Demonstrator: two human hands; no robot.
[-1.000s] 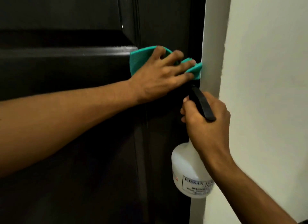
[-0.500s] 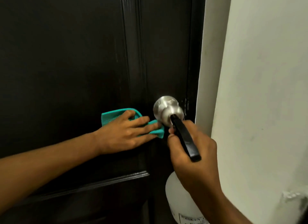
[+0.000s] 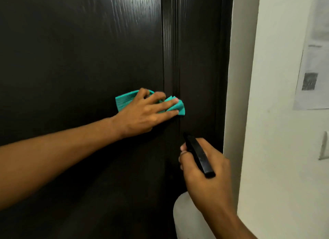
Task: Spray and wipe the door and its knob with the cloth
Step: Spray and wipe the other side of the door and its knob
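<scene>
The dark brown door [image 3: 80, 51] fills the left and middle of the view. My left hand [image 3: 144, 114] presses a folded teal cloth [image 3: 124, 100] flat against the door, fingers spread and reaching to the raised vertical moulding. Below and to the right, my right hand [image 3: 204, 173] grips the neck of a white spray bottle [image 3: 183, 219], whose black nozzle head [image 3: 197, 155] points up at the door. The door knob is out of view.
A pale door frame [image 3: 238, 78] runs down the door's right edge. The off-white wall [image 3: 277, 149] to the right carries a taped paper notice [image 3: 313, 60] and a switch plate at the far right edge.
The view has shifted up the door, and the silver knob seen half a second ago is gone from sight. My left hand and the cloth now lie higher and further right, on the moulding.
</scene>
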